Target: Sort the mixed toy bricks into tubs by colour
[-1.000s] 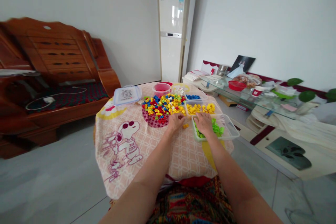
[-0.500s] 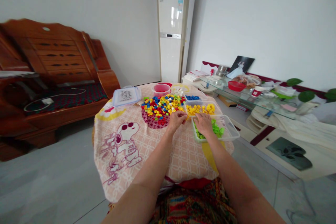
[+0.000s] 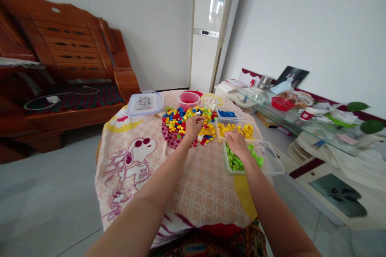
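A heap of small mixed-colour bricks (image 3: 177, 120) lies on a round table under a pink cartoon-dog cloth (image 3: 150, 160). My left hand (image 3: 192, 126) rests on the heap with its fingers curled down among the bricks; what it holds is hidden. My right hand (image 3: 237, 143) hovers over the clear tub of green bricks (image 3: 273, 160), fingers bent down into it. Beyond that stand a tub of yellow bricks (image 3: 241, 129) and a tub of blue bricks (image 3: 226, 113).
A lidded clear box (image 3: 144, 103), a red tub (image 3: 188, 98) and a tub of white pieces (image 3: 209, 102) stand at the table's far side. A wooden sofa (image 3: 60, 68) is on the left, a cluttered glass shelf (image 3: 301, 116) on the right, a tall air conditioner (image 3: 211, 28) behind.
My left hand has moved from the heap's near edge forward onto the heap. My right hand stays over the green tub. The camera has shifted, so the table appears closer.
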Demonstrator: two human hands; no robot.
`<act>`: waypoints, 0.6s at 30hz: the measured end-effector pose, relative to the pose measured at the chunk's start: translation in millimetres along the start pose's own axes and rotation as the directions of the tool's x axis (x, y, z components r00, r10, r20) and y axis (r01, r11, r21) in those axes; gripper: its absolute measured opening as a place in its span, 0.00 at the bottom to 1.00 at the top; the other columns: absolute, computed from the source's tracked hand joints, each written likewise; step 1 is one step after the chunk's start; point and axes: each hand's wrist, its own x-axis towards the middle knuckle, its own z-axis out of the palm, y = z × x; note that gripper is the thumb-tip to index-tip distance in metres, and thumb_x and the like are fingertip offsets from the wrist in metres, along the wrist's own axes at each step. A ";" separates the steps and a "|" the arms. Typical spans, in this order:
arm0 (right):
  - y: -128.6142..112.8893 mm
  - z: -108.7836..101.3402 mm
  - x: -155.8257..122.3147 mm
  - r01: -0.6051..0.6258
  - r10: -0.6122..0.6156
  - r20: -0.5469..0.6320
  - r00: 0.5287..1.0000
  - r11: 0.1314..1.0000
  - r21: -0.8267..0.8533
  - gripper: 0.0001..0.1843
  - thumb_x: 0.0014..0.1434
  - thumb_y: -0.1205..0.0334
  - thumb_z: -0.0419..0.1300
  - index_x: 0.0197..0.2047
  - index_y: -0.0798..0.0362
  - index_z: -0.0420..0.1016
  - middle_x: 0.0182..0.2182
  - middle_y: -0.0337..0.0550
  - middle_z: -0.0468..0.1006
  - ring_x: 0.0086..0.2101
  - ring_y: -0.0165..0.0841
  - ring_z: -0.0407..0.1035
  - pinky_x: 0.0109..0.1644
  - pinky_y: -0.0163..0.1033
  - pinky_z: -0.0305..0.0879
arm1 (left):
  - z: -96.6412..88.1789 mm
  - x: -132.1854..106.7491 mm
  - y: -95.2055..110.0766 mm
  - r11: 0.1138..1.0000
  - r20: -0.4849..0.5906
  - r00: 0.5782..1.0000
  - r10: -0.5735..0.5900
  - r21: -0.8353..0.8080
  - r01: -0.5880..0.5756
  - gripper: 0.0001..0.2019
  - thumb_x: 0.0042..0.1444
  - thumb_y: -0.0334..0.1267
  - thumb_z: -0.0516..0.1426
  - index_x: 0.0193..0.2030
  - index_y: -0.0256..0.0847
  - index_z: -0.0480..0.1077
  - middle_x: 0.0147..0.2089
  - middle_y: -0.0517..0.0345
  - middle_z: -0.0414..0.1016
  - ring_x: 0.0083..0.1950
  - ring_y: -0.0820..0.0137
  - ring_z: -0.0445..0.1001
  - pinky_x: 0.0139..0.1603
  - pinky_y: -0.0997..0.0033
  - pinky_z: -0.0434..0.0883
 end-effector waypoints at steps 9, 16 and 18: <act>-7.5 2.9 29.1 0.063 -0.047 0.162 0.986 0.993 -0.101 0.20 0.65 0.67 0.51 0.23 0.52 0.75 0.24 0.42 0.76 0.29 0.34 0.67 0.36 0.36 0.56 | -45.4 31.6 -21.2 0.995 -0.196 0.980 -0.023 -0.105 0.003 0.13 0.52 0.31 0.55 0.38 0.38 0.82 0.33 0.57 0.83 0.27 0.71 0.78 0.29 0.76 0.72; 12.0 -5.9 22.7 0.210 -0.184 0.298 0.937 0.976 -0.057 0.21 0.68 0.65 0.50 0.26 0.54 0.76 0.30 0.44 0.80 0.32 0.34 0.71 0.42 0.36 0.61 | -47.2 39.6 -39.2 0.987 -0.228 0.972 -0.056 -0.157 0.021 0.12 0.50 0.31 0.56 0.36 0.39 0.81 0.30 0.59 0.81 0.25 0.72 0.76 0.29 0.76 0.72; 18.3 -11.1 22.8 0.182 -0.134 0.340 0.931 0.977 -0.114 0.23 0.70 0.64 0.48 0.29 0.54 0.79 0.33 0.47 0.83 0.34 0.35 0.74 0.45 0.37 0.63 | -47.2 37.9 -43.2 0.983 -0.232 0.970 -0.072 -0.178 0.030 0.12 0.50 0.31 0.56 0.36 0.39 0.81 0.30 0.59 0.80 0.25 0.72 0.76 0.28 0.75 0.72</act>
